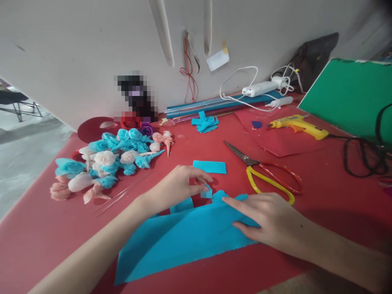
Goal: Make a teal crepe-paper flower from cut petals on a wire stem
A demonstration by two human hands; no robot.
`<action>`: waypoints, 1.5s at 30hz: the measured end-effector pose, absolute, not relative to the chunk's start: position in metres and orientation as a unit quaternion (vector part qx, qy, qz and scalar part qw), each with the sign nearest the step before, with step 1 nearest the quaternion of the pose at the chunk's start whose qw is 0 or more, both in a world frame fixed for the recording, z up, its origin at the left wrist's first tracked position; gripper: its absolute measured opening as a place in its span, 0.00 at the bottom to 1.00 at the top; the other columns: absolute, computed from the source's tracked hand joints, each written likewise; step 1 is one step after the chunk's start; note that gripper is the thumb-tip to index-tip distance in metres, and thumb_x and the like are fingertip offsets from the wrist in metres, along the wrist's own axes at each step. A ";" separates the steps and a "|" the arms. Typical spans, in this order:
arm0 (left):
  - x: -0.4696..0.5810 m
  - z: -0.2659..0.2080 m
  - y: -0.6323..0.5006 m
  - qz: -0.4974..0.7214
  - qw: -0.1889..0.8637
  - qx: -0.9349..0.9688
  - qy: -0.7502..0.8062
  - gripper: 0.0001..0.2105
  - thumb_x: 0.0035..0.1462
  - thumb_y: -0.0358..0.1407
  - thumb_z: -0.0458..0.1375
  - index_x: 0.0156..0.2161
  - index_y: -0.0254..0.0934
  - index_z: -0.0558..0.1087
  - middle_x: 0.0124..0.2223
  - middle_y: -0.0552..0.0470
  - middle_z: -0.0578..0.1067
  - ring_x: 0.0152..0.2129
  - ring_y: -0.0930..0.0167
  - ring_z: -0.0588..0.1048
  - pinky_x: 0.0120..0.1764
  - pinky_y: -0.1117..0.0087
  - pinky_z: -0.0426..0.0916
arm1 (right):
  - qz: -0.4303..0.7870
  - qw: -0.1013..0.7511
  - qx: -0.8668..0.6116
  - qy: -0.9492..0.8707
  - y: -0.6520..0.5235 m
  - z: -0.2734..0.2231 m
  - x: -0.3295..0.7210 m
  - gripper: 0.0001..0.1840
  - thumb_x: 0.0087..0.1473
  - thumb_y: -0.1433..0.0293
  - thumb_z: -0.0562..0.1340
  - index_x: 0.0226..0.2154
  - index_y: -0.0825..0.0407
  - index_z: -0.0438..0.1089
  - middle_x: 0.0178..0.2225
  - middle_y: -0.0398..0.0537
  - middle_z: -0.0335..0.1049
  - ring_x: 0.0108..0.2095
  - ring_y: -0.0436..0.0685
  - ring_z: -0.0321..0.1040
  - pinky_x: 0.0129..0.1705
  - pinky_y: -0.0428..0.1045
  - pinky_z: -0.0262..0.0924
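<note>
Here's my left hand point(183, 183), reaching in from the lower left, forearm slanted up and across, wrist arched, back of the hand upward. Thumb and curled fingers come together on a small blue piece point(206, 192), pinched at the tips just beyond the far edge of my blue sheet point(180, 241).

Over on the other side, my right hand point(263, 216) lies low across the right end of that sheet, forearm angling in from the lower right. Index stretched out towards the left hand, its tip on the blue; thumb lower down, set apart from it, also against the sheet. The remaining fingers are tucked from view, so whether they grip anything, I can't tell.

The sheet itself lies aslant on the red table point(220, 273), right in front of me. A blue rectangle point(210, 167) sits just past my left fingers, and the scissors point(253, 163) rest beyond my right hand, blades pointing away.
</note>
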State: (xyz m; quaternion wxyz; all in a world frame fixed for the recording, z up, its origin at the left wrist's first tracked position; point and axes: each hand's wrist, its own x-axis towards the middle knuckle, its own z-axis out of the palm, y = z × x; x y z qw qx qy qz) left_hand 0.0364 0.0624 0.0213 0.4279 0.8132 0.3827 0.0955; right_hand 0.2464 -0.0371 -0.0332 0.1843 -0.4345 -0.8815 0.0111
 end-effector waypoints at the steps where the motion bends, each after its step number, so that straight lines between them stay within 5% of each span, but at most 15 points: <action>1: 0.036 0.024 0.063 0.109 0.420 0.810 0.396 0.07 0.52 0.32 0.56 0.36 0.38 0.74 0.36 0.53 0.77 0.33 0.71 0.74 0.36 0.73 0.68 | 0.010 0.179 -0.436 -0.882 -0.037 -0.034 0.247 0.23 0.52 0.67 0.56 0.52 0.52 0.58 0.23 0.38 0.66 0.21 0.51 0.64 0.22 0.48 0.45; 5: 0.041 0.030 0.058 0.139 0.436 0.796 0.396 0.05 0.54 0.32 0.54 0.34 0.37 0.72 0.34 0.54 0.76 0.32 0.73 0.74 0.35 0.74 0.68 | -0.002 0.158 -0.457 -0.876 -0.037 -0.034 0.247 0.32 0.53 0.63 0.55 0.57 0.57 0.48 0.21 0.38 0.65 0.20 0.52 0.64 0.20 0.48 0.45; 12: 0.049 0.015 0.046 0.143 0.417 0.845 0.303 0.07 0.56 0.29 0.51 0.36 0.37 0.72 0.38 0.52 0.75 0.36 0.72 0.72 0.40 0.72 0.65 | 0.001 0.162 -0.472 -0.867 -0.038 -0.032 0.244 0.21 0.51 0.64 0.57 0.46 0.57 0.59 0.26 0.43 0.71 0.22 0.54 0.68 0.20 0.48 0.49; 25: 0.049 0.013 0.047 0.134 0.441 0.827 0.321 0.08 0.54 0.27 0.51 0.37 0.37 0.71 0.38 0.53 0.75 0.35 0.74 0.73 0.39 0.74 0.67 | 0.012 0.195 -0.472 -0.860 -0.042 -0.027 0.242 0.07 0.54 0.71 0.53 0.38 0.53 0.62 0.21 0.42 0.66 0.22 0.53 0.66 0.23 0.47 0.48; 36: 0.049 0.014 0.045 0.125 0.456 0.813 0.339 0.09 0.54 0.26 0.50 0.38 0.36 0.70 0.39 0.52 0.75 0.35 0.73 0.73 0.37 0.75 0.68 | -0.063 0.263 -0.447 -0.852 -0.041 -0.023 0.242 0.11 0.55 0.76 0.50 0.29 0.54 0.67 0.17 0.42 0.59 0.19 0.51 0.58 0.23 0.48 0.44; 45: 0.049 0.018 0.044 0.128 0.441 0.818 0.346 0.09 0.53 0.27 0.51 0.38 0.35 0.71 0.40 0.49 0.75 0.36 0.71 0.73 0.40 0.71 0.66 | -0.067 0.265 -0.429 -0.861 -0.038 -0.028 0.244 0.12 0.56 0.76 0.50 0.39 0.55 0.66 0.19 0.41 0.63 0.20 0.51 0.61 0.23 0.48 0.47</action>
